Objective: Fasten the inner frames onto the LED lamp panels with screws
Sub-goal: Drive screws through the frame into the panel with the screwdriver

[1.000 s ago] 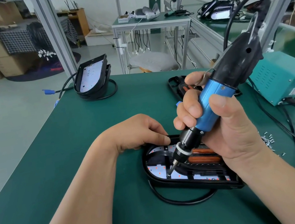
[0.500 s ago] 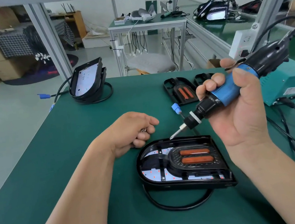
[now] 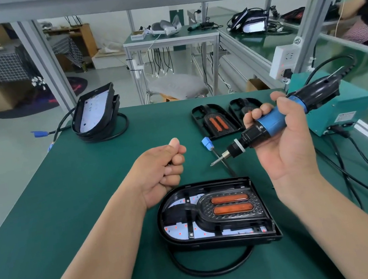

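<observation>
Two spare frames (image 3: 217, 120) beyond screwdriver (image 3: 270, 124) | stacked panels (image 3: 94, 115) — far left

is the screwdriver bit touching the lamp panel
No, the right hand holds the screwdriver up, its bit clear of the lamp panel.

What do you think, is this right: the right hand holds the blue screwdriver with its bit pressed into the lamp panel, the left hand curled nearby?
Not quite. In the head view the right hand holds the blue screwdriver with its bit in the air, clear of the lamp panel, the left hand curled nearby.
</observation>
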### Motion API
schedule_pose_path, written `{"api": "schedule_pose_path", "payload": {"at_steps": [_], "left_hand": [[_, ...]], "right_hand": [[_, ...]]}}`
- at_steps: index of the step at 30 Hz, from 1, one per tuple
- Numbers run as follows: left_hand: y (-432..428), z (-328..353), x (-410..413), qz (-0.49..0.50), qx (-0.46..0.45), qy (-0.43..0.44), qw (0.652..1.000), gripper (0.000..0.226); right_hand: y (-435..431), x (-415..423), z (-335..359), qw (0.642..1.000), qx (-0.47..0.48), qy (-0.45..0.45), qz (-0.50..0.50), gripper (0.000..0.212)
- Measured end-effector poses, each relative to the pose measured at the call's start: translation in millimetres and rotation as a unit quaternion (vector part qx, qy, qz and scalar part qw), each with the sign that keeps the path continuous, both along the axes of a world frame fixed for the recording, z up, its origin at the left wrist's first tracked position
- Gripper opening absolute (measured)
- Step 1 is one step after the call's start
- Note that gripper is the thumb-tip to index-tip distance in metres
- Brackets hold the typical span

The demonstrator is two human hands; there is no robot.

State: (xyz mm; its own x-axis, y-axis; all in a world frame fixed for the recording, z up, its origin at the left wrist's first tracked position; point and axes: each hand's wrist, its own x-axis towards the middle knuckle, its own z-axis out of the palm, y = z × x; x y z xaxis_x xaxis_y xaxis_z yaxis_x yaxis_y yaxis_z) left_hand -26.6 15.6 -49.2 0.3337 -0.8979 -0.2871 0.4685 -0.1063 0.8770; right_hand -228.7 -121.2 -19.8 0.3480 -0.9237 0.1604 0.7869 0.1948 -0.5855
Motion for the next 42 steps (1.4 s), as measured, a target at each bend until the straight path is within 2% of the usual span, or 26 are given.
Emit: {"api": "schedule_pose_path", "payload": {"at_steps": [5, 8, 13, 16, 24, 33, 42], "left_hand": [[1, -1, 2, -0.018, -0.002, 0.017, 1.0, 0.033], [2, -2, 3, -0.038, -0.015, 0.036, 0.999, 0.029], [1, -2, 2, -0.071, -0.024, -0.016, 0.997, 0.016], [1, -2, 0, -0.087, -0.03, -0.041, 0.995, 0.021], [4, -3, 1, -0.118, -0.043, -0.041, 0.991, 0.02], [3, -2, -5, -0.145, -0.047, -0.04, 0.987, 0.016], [2, -3, -8, -0.141, -0.037, -0.049, 0.988, 0.023]], "right_hand": [[-2, 1, -2, 1.0, -0.002, 0.001, 0.0, 0.015], [-2, 0, -3, 1.0, -0.006, 0.001, 0.002, 0.015], [-1, 1, -3, 1.0, -0.008, 0.002, 0.001, 0.018], [0, 1, -2, 1.0, -0.01, -0.003, 0.002, 0.017], [3, 0, 0, 1.0, -0.028, -0.01, 0.003, 0.012], [5, -1, 1, 0.999, -0.041, -0.014, 0.006, 0.016], [9, -1, 3, 0.998, -0.052, -0.018, 0.007, 0.016]]}}
